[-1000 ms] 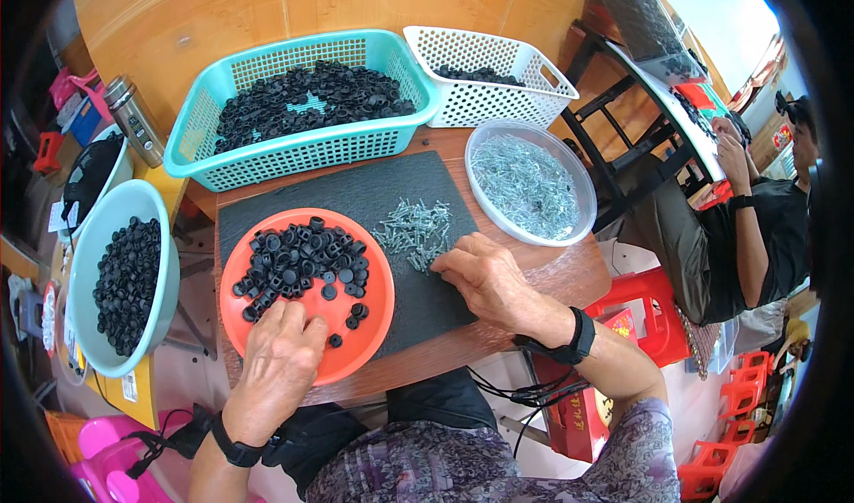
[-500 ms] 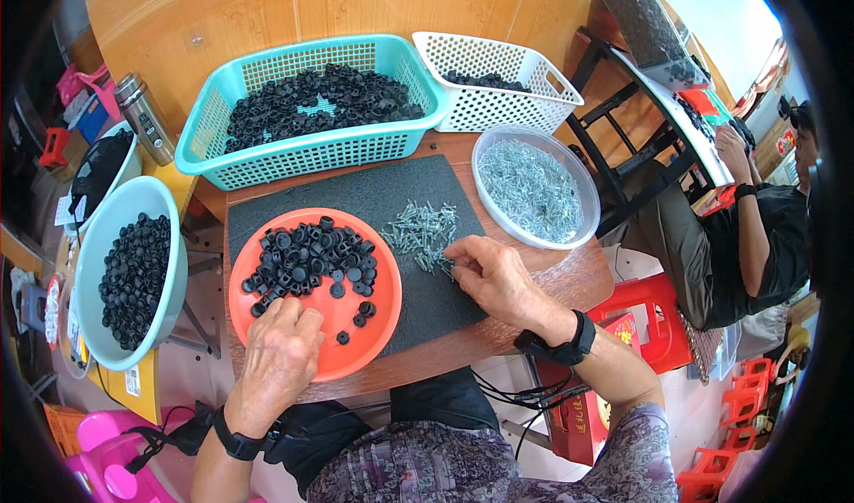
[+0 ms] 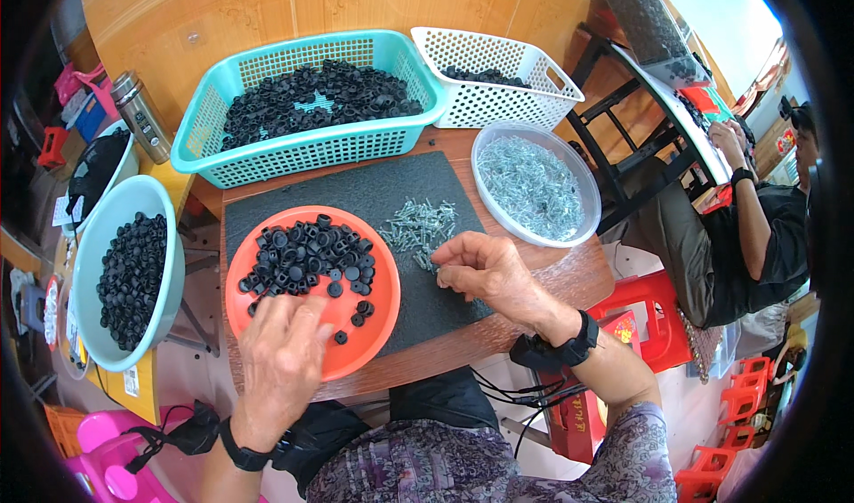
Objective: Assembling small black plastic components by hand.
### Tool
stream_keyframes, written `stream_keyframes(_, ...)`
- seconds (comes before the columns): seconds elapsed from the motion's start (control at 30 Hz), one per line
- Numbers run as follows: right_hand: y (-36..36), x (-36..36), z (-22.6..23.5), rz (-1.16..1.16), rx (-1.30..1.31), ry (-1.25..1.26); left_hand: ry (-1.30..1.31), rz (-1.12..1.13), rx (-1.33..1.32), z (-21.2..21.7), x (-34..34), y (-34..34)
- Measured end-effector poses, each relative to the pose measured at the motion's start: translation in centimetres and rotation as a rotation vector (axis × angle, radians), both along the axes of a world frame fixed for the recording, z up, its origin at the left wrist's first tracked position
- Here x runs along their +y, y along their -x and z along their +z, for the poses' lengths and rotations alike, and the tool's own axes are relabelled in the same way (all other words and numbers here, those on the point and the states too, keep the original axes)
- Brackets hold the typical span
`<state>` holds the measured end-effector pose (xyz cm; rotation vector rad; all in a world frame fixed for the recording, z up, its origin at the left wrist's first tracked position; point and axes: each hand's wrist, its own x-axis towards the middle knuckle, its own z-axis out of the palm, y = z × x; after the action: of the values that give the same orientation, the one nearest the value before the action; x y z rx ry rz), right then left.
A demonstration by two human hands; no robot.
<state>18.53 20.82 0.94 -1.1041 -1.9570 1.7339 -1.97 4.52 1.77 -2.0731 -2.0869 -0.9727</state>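
Observation:
My left hand [image 3: 283, 347] is over the near left part of an orange-red plastic plate [image 3: 360, 352], its fingers curled down by the heap of small black plastic caps [image 3: 311, 245]. Whatever those fingers hold is hidden beneath the hand. To the right, my right hand [image 3: 489, 276] hovers at the near edge of a loose pile of small silvery screws [image 3: 418, 225], thumb and forefinger drawn together. Anything between those fingertips is too small to make out. Plate and screw pile both lie on a dark grey mat [image 3: 431, 312].
Behind the mat stand a teal basket [image 3: 311, 154] and a white basket [image 3: 498, 112], both holding black parts. A clear round tub [image 3: 591, 229] of screws is at the right. On the left are a light-blue basin [image 3: 173, 276] and a steel flask [image 3: 142, 120]. Another person [image 3: 756, 227] sits far right.
My right hand has shifted slightly left and nearer, away from the screws' right side. My left hand has turned a little, its fingers staying over the plate's near left part.

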Motion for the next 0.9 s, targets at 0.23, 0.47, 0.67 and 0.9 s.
stream_keyframes(0.23,0.9,-2.8,1.9,0.066,0.150,0.108,-0.042,-0.125,-0.718,0.2,2.2,-4.2)
stream_keyframes(0.47,0.0,-2.7,1.5,0.104,0.197,0.119,0.133,-0.233,-0.873,-0.5,3.9,-5.3)
stream_keyframes(0.67,-0.5,-1.9,0.9,0.071,0.203,0.279,0.025,-0.205,-0.560,-0.6,4.7,-5.7)
stream_keyframes(0.9,-0.7,-1.9,0.0,0.027,0.246,0.010,-0.014,-0.196,-0.366,-0.4,5.6,-6.2)
